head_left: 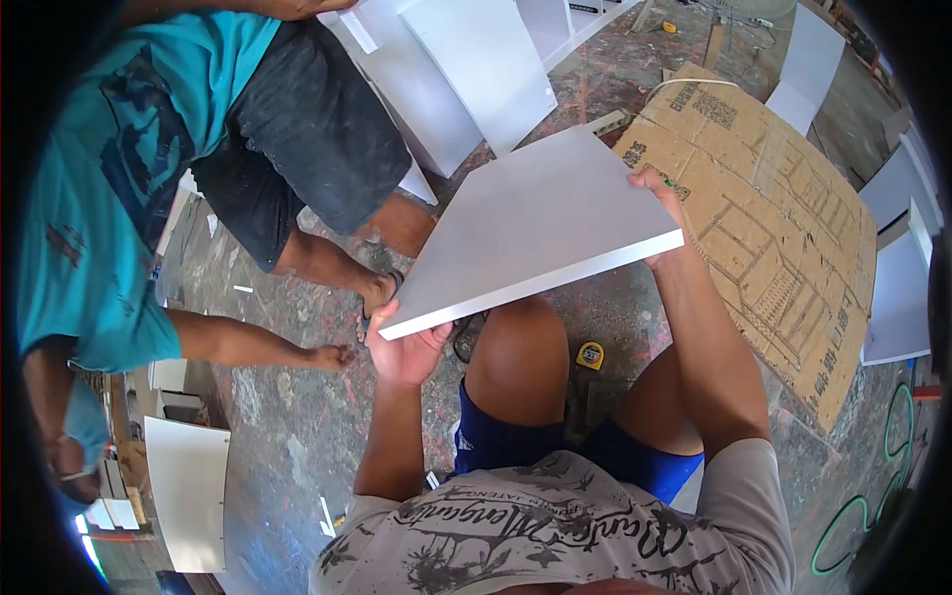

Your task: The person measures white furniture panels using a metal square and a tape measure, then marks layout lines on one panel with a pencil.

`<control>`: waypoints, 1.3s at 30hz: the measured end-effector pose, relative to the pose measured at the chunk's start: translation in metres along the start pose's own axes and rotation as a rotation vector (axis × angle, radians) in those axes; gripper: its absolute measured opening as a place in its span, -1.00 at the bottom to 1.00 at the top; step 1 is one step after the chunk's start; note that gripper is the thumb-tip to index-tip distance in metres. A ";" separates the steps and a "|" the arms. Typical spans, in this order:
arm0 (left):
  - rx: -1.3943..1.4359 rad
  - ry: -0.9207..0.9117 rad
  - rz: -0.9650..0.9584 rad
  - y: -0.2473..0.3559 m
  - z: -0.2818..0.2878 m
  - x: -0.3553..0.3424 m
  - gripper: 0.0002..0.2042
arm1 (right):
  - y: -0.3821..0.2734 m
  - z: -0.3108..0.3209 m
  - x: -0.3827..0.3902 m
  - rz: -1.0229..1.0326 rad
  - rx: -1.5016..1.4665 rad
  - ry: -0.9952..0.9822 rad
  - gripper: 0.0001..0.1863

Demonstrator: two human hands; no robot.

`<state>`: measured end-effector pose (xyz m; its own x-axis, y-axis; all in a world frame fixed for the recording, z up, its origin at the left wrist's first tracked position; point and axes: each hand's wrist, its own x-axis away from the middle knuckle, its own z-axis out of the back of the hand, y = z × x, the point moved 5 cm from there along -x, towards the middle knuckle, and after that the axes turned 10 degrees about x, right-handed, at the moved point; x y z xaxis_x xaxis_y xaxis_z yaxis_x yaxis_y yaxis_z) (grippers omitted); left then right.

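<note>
A white rectangular board (531,223) is tilted in front of me, above my knees. My left hand (405,349) grips its near-left corner, with the thumb against the edge and fingers partly underneath. My right hand (656,190) holds the board at its right end, thumb showing near the far corner and other fingers mostly hidden behind it. Below the board, a yellow tape measure (590,354) lies on the stained concrete floor beside my knee.
A co-worker (149,169) in a teal shirt and dark shorts is at the left, arm (248,337) reaching low. Printed cardboard (764,278) lies right. White panels stand at the back (476,59), lower left (186,491) and far right (892,302). A green hose (843,526) curves lower right.
</note>
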<state>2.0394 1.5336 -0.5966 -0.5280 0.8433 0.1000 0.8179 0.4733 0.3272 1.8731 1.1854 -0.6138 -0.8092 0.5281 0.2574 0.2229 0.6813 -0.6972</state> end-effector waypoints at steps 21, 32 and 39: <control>-0.223 0.164 -0.017 0.102 0.014 -0.029 -0.40 | 0.059 -0.041 -0.030 0.005 0.045 0.111 -0.66; -0.264 0.242 0.047 0.138 0.048 -0.044 -0.25 | 0.122 -0.033 -0.068 -0.157 0.023 0.024 -0.64; -0.312 0.344 -0.095 0.153 0.067 -0.026 -0.13 | 0.164 -0.038 -0.084 -0.218 -0.016 -0.075 -0.57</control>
<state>2.1933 1.6012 -0.6121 -0.6850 0.6421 0.3441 0.6826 0.4006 0.6112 1.9980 1.2724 -0.7244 -0.8772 0.3286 0.3500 0.0462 0.7834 -0.6197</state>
